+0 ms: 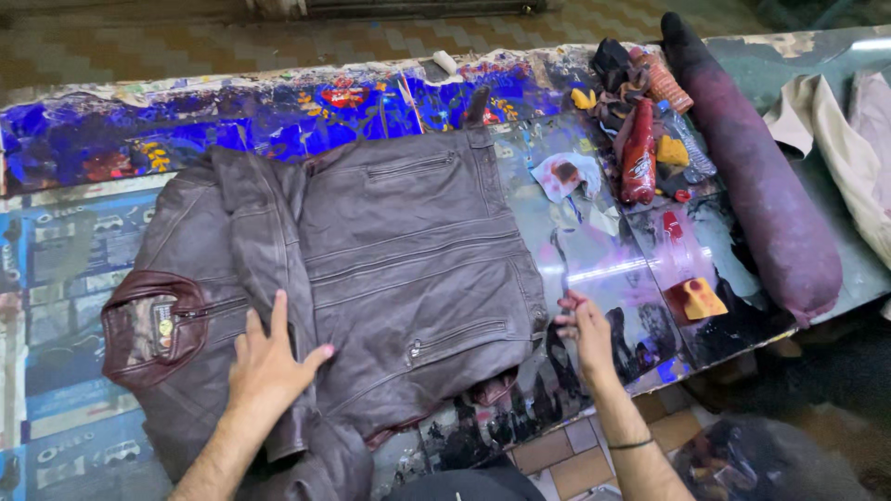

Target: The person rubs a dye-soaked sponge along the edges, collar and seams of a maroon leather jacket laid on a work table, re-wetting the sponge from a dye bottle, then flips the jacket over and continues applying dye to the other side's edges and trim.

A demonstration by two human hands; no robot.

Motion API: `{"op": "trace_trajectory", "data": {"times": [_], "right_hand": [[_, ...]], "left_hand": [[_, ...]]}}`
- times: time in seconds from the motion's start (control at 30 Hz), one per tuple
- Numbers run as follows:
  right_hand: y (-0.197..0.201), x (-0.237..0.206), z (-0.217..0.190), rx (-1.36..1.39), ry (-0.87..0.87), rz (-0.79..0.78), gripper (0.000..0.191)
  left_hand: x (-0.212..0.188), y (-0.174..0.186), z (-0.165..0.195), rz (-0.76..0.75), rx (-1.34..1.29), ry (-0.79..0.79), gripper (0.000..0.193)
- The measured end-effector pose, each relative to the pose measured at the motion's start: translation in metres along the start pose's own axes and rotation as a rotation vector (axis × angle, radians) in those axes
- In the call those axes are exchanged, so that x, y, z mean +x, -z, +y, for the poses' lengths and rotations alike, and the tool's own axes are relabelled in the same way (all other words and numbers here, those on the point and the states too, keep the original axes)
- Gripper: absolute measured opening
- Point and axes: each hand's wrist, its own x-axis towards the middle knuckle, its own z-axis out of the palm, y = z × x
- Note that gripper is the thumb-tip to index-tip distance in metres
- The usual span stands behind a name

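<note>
While the dark brown leather jacket (371, 278) lies spread flat across the middle of the paint-stained tabletop (56, 278), its collar to the left, the laying-out is judged largely done. The left hand (269, 366) is pressed open-palmed on the near sleeve, gripping nothing. The right hand (585, 329) is pinched closed at the hem's right edge. Red bottles (639, 153) and yellow sponges (701, 299) are seen untouched to the right, beside a long dark roll (761, 176).

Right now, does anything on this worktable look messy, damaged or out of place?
Yes. The table is smeared with dye stains, and a stained white rag lies crumpled beside the brown leather jacket. The jacket itself looks creased, not visibly torn.
</note>
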Motion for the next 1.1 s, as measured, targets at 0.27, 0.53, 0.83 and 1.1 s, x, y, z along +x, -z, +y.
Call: {"op": "trace_trajectory", "data": {"times": [0.27,0.53,0.83,1.1], "right_hand": [[-0.014,-0.025,0.039,-0.449,0.282,-0.121,0.038],[-0.021,-0.045,0.012,0.470,-0.049,-0.342,0.048],[0.016,-0.028,0.024,-0.072,-0.435,-0.099,0.045],[0.023,-0.031,0.031,-0.335,-0.606,-0.139,0.054]], "left_hand": [[0.075,0.066,-0.016,0.380,-0.782,-0.542,0.064],[0.065,0.071,-0.109,0.530,-1.449,-0.130,0.055],[-0.093,-0.071,-0.219,0.560,-0.500,0.285,0.027],[-0.142,-0.104,-0.158,0.647,-0.560,0.172,0.066]]}}
